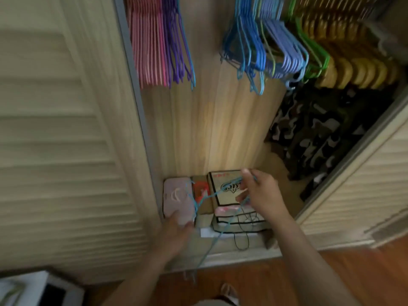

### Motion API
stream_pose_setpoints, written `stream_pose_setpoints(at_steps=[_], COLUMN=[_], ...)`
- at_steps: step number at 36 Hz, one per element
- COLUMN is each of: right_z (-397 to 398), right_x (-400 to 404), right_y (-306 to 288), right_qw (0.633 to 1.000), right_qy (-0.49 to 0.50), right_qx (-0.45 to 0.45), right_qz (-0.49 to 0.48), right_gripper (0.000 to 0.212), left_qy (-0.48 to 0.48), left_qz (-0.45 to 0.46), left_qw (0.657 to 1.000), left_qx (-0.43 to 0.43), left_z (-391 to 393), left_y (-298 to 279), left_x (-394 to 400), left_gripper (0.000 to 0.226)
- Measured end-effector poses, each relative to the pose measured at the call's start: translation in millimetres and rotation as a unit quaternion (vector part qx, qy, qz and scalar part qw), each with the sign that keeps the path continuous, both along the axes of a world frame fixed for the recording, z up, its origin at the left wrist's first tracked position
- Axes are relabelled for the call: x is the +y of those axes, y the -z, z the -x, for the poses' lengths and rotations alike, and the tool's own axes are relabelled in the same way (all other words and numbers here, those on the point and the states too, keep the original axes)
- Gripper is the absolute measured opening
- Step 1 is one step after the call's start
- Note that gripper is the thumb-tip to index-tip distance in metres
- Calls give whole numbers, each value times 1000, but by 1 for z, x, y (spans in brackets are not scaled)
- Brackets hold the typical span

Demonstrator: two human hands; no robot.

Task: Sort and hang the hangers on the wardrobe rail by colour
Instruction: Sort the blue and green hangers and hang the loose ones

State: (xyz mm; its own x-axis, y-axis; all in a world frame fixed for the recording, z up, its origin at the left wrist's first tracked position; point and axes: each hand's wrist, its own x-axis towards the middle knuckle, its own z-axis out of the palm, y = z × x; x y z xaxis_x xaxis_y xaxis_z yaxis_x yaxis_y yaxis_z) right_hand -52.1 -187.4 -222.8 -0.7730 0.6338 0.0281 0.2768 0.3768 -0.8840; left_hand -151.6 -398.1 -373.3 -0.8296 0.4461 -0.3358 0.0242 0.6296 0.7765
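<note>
Reaching into an open wardrobe, a person's right hand [261, 193] pinches a thin light-blue wire hanger [217, 191] between curled fingers, low down in front of the boxes on the wardrobe floor [287, 180]. That hanger's wire stretches left and downward from the right hand's grip, past the left hand [176, 230], and the picture is too blurred to show whether the left hand touches it. The left hand's fingers lie fairly straight and loose, its grip holding nothing that can be made out, over the near end of a pale pink rounded case [176, 199]. Beside the case stand a small red-and-brown box [201, 191] and a cream box with black edging and lettering [225, 186], with thin black cords [241, 235] trailing over the wardrobe's front sill. Above, hangers hang in colour groups: pink hangers [148, 45] at far left, purple wire hangers [174, 45] just beside them, then, well apart, blue wire hangers [245, 45], periwinkle plastic hangers [280, 45], green plastic hangers [311, 49] and yellow-gold hangers [353, 54]. Camouflage-patterned clothing [320, 133] hangs below the yellow group. A cream louvred door [55, 140] fills the left side, over a reddish wooden floor [298, 279].
</note>
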Motion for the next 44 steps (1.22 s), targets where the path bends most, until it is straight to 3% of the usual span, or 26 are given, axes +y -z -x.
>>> stream_pose_setpoints(at_steps=[2,3,4,7,10,14,15,18,22,25,28,33,37,40,44], right_z=[-13,-18,-21,-25,-22,-29,-31,-31,-30,-27,-23,-24,-26,-21,-13], right_x=[6,10,15,29,44,64,62,44,5,-13,-26,-30,-33,-39,-35], right_y=[7,9,9,16,37,73,76,78,63,49,31,16,19,20,20], right_qw=[996,992,988,984,980,970,966,972,949,933,922,938,944,965,981], right_qy=[7,13,21,41,92,199,197,84,-85,-174,-233,-248,-233,-159,-74], right_qx=[33,52,66,70,48,-126,-153,-216,-225,-211,-186,-158,-127,-80,-46], right_qz=[81,113,135,160,168,-57,-64,-27,206,234,248,181,194,192,174], right_gripper=[40,40,40,43,45,38,37,36,38,48,41,22,22,31,34], left_qy=[7,6,1,-1,-16,-26,-30,-48,-41,-29,-21,-49,-84,-42,20], left_qz=[36,39,37,-13,-53,-75,-84,-139,-202,-232,-276,-261,-227,-197,-149], left_qw=[997,996,994,991,977,964,961,946,931,919,900,922,948,965,988], left_qx=[-64,-85,-103,-135,-206,-254,-262,-288,-302,-316,-335,-280,-205,-168,33], left_z=[-2,-9,-14,-26,-27,-25,-24,-28,-28,-31,-34,-26,-18,-18,-9], left_y=[79,89,84,30,13,-3,-6,-22,-53,-76,-94,-112,-120,-125,-141], left_x=[-14,-21,-28,-37,-40,-50,-50,-35,-6,15,36,65,78,80,73], left_gripper=[108,116,108,33,31,31,32,32,26,13,9,21,29,33,18])
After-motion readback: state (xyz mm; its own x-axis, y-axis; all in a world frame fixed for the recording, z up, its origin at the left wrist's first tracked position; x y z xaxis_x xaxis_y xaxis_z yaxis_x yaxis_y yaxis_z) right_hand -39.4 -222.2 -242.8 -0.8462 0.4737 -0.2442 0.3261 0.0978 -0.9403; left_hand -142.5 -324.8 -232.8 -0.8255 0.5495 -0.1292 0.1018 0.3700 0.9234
